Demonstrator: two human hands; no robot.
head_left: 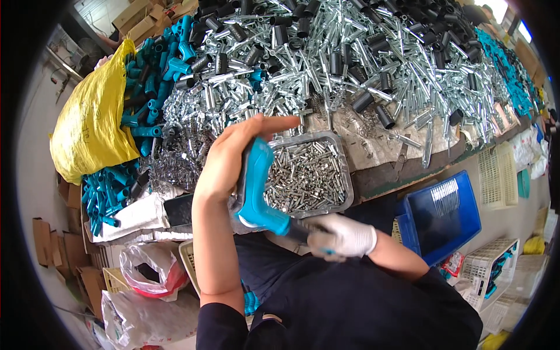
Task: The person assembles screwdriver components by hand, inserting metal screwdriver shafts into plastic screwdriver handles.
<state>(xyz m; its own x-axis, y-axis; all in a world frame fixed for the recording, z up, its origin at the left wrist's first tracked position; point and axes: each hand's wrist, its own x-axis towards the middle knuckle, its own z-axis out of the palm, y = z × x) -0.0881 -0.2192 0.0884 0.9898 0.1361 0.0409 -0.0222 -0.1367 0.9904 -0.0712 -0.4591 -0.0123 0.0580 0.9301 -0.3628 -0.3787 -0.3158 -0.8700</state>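
the right hand (338, 236), in a white glove and blurred, is nearest the body, its fingers curled round the black lower end of a teal and black tool body (256, 201). that tool body stands slanted in front of the desk's near edge, just left of a clear tray; any lettering on it is too blurred to tell. the bare left hand (230, 149) sits at its upper end, palm against it, one finger stretched to the right; the others are hidden, so whether they grasp it i cannot tell.

the clear tray (348, 201), full of small metal pins (306, 178), lies by the near edge. below that edge, to the left, a plastic bag (154, 318) carries red print too small to read; to the right stands a blue bin (417, 236).

further in, springs (181, 154) lie left of the tray. a yellow sack (96, 119) at the left edge bears faint dark writing, unclear from here, with teal handles (175, 67) beside it. toward the far edge, metal rods (414, 81) are heaped with black sleeves (335, 63).
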